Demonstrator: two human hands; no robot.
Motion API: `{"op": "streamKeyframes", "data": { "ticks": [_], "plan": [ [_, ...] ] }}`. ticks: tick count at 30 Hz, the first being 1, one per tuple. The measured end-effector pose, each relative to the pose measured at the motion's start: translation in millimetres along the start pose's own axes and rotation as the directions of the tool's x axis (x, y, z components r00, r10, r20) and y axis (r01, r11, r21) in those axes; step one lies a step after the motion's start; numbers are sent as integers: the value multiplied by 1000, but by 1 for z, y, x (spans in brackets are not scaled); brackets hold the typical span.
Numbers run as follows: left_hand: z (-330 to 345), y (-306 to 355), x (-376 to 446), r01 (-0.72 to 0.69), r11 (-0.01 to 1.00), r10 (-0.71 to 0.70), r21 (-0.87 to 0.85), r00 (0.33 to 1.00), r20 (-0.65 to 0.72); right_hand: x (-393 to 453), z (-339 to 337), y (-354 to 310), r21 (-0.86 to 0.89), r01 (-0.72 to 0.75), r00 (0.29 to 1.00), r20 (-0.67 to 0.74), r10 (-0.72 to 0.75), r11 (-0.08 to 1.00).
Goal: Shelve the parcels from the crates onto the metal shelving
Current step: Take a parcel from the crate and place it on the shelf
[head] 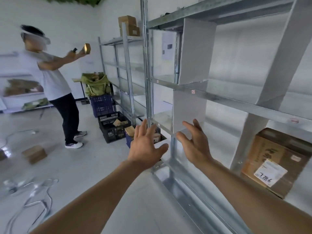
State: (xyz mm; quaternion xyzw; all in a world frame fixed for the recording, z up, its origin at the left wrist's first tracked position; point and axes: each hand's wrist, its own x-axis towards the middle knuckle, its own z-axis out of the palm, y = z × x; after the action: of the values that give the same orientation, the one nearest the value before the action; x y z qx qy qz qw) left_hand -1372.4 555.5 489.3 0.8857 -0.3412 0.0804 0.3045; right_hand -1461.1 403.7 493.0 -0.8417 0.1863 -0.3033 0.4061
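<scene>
Metal shelving (209,97), black crate (113,126), floor parcel (34,154)

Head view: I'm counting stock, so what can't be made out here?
- Black crate: the parcel count; its walls and the left hand hide part.
- Labelled parcel: the frame edge cuts off its right side and its small print is blurred.
- Other person's parcel: blurred.

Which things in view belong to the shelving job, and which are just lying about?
Job: black crate holding parcels; metal shelving; labelled parcel already shelved; both empty hands, left hand, right hand.

Lying about: floor cables; green bag.
</scene>
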Motion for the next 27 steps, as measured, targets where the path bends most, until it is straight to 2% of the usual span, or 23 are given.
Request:
{"op": "streamKeyframes", "data": {
  "ticks": [11, 17, 22, 27],
  "plan": [
    [11, -102, 150, 209, 973, -205, 97, 977, -51, 174, 118, 15, 34, 49, 983, 174, -54, 998],
    [10, -154, 214, 272, 961, -269, 45, 961, -57, 243, 171, 8, 110, 40, 964, 258, -68, 993],
    [21, -207, 272, 266, 960, -263, 93, 964, -37, 302, 230, 22, 59, 39, 961, 272, -54, 998],
    [31, -280, 345, 229, 973, -229, 29, 973, -16, 370, 297, 25, 56, 56, 964, 256, -68, 997]
  ]
}}
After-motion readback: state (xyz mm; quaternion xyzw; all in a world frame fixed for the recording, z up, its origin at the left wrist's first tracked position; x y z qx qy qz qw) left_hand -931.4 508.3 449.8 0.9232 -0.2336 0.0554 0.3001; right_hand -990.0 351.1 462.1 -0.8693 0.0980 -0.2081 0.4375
